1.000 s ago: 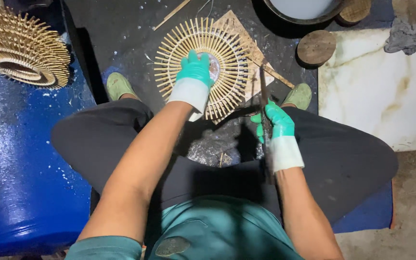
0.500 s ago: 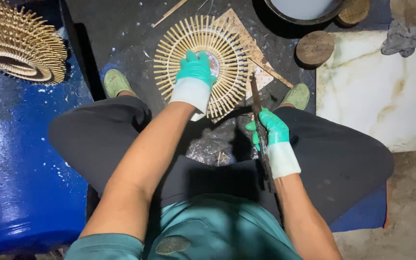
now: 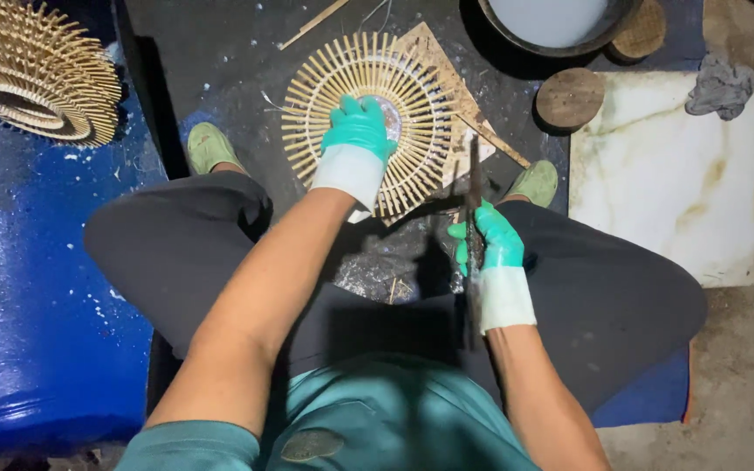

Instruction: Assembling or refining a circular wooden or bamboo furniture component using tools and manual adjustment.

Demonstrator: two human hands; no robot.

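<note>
Both hands are wearing green-and-white gloves. Left hand (image 3: 357,144) is pressing palm-down, fingers spread, on the centre of a round bamboo frame (image 3: 361,122) whose thin sticks are radiating outward like spokes; the frame is lying flat on a dark mat (image 3: 220,70) between the person's feet. Right hand (image 3: 490,253) is gripping a long dark blade (image 3: 473,187) in a closed fist, the blade pointing away from the body with its tip just beside the frame's right edge, near a wooden board (image 3: 460,105) lying partly under the frame. A second spoked frame (image 3: 32,70) is resting well apart at upper left on a blue sheet (image 3: 37,305). A white slab (image 3: 674,192) is lying at right, with a grey rag (image 3: 719,85) on its corner and a wooden disc (image 3: 569,98) just beside it. A dark basin (image 3: 551,22) is sitting at the top edge.
</note>
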